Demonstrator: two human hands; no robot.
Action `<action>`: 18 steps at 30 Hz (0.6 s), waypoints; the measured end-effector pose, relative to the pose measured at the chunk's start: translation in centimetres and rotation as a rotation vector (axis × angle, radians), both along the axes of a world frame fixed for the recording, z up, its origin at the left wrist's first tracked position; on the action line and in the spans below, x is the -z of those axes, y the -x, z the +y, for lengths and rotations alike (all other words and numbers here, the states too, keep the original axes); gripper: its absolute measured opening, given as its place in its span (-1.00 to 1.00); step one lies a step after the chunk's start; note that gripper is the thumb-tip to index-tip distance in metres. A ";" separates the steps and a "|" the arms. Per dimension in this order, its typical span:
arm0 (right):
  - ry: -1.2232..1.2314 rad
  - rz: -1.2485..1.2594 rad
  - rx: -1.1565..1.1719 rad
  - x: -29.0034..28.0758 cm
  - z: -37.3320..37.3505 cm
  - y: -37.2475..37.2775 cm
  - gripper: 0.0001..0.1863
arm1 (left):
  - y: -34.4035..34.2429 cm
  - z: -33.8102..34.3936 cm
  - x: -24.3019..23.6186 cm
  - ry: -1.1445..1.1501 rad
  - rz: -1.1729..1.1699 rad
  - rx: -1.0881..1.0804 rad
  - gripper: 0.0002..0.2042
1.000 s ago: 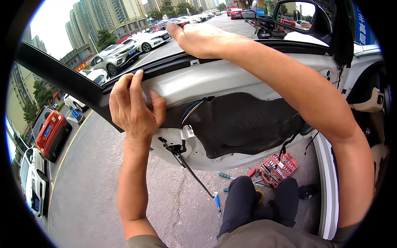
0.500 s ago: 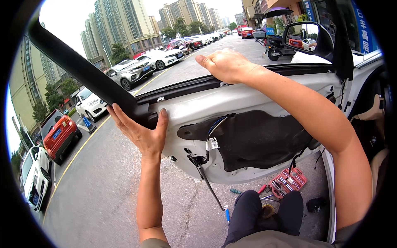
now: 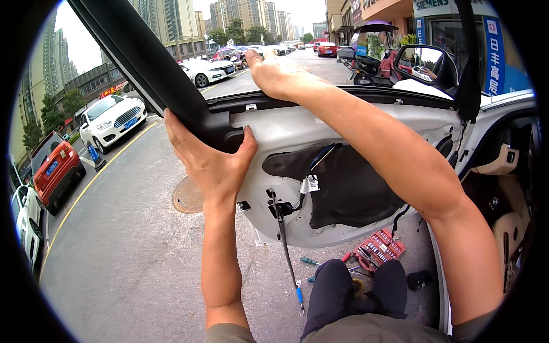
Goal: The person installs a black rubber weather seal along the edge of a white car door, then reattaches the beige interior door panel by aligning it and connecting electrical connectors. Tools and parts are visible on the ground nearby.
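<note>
A white car door [image 3: 274, 123], its inner trim off, stands open before me. My left hand [image 3: 214, 166] grips its edge at the foot of the black window frame [image 3: 171, 74], thumb on the inner side and fingers on the outer. Over the window sill reaches my right hand [image 3: 280, 74], thumb pointing left; its other fingers are mostly hidden. A black sheet [image 3: 354, 191] covers the middle of the door, partly behind my right forearm. Wires with a white label [image 3: 310, 183] hang at its left side. A thin dark cable [image 3: 286, 246] with a blue end slants down from the door.
On the ground near my knees lie a red socket set [image 3: 380, 248], a green-handled screwdriver [image 3: 310, 260] and a ring of tape [image 3: 358, 287]. The side mirror [image 3: 420, 60] sticks out at the far right. Parked cars line the road, among them a white one [image 3: 114, 120].
My view has shifted, so the door corner and left hand appear further right. My right hand has moved left along the sill. The left hand keeps its hold.
</note>
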State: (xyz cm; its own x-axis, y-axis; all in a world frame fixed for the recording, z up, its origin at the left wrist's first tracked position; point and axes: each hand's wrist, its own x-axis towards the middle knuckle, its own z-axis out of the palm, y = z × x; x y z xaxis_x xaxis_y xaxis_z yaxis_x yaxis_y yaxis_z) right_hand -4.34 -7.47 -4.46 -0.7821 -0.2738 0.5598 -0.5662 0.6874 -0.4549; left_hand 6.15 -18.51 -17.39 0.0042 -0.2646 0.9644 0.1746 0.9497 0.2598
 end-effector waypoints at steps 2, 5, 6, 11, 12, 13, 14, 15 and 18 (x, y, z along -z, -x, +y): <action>-0.097 0.136 -0.036 0.2 0.2 0.4 -0.23 | 0.0 -0.1 0.1 0.017 0.023 -0.023 0.20; -0.133 0.404 -0.037 -1.0 -0.4 0.6 -0.20 | -0.6 -0.5 -0.2 0.054 0.056 -0.044 0.18; -0.124 0.506 -0.029 -1.9 -0.6 0.0 -0.21 | -0.6 -0.5 -0.3 0.070 0.069 -0.049 0.18; -0.055 0.307 -0.171 -8.3 -2.9 -2.7 -0.32 | -0.4 0.8 -0.5 -0.020 0.036 0.025 0.19; 0.017 0.432 -0.073 -5.1 -4.9 -1.2 -0.35 | -0.2 1.0 -0.3 -0.045 0.035 0.047 0.19; -0.616 0.187 -0.347 -2.6 -5.2 -3.7 -0.34 | -0.8 0.0 -0.2 -0.042 0.007 0.028 0.19; -0.294 0.071 -0.186 -1.7 -5.7 -2.0 -0.33 | -0.7 0.3 -0.6 -0.030 0.026 0.031 0.19; -0.283 0.131 -0.224 -1.6 -6.1 -1.1 -0.36 | -0.5 0.2 -0.5 -0.020 0.032 0.016 0.19; -0.240 0.064 -0.499 -2.7 -4.7 -1.5 -0.39 | -0.4 -0.2 -0.2 -0.005 0.051 -0.017 0.19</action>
State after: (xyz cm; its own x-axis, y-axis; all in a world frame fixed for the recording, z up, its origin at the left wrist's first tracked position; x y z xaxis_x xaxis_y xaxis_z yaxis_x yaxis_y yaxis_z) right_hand -2.83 -12.20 -1.79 -0.4910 -0.7282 0.4781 -0.8712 0.4086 -0.2722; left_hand 6.58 -18.72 -17.17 0.0577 -0.2686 0.9615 0.1714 0.9515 0.2555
